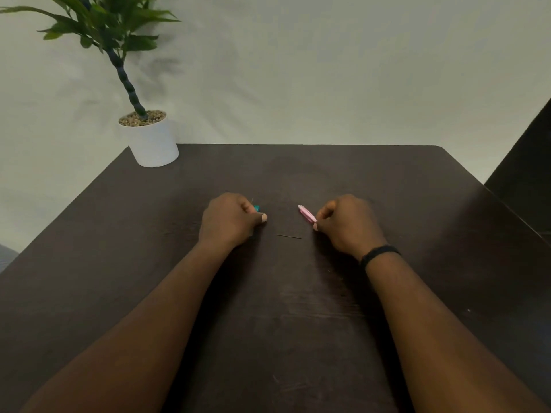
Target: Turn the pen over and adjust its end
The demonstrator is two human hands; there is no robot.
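My left hand (231,220) rests on the dark table (298,293) with its fingers curled round a small teal object (256,208); most of that object is hidden, and a thin thread or pin sticks up beside it. My right hand (348,225), a black band on its wrist, pinches a slim pink stick-like tool (307,213) that points up and to the left. Between the two hands a thin needle (289,236) lies flat on the table, touched by neither hand.
A potted green plant in a white pot (153,141) stands at the table's far left corner. A pale wall lies behind. A dark panel (524,174) rises at the right edge.
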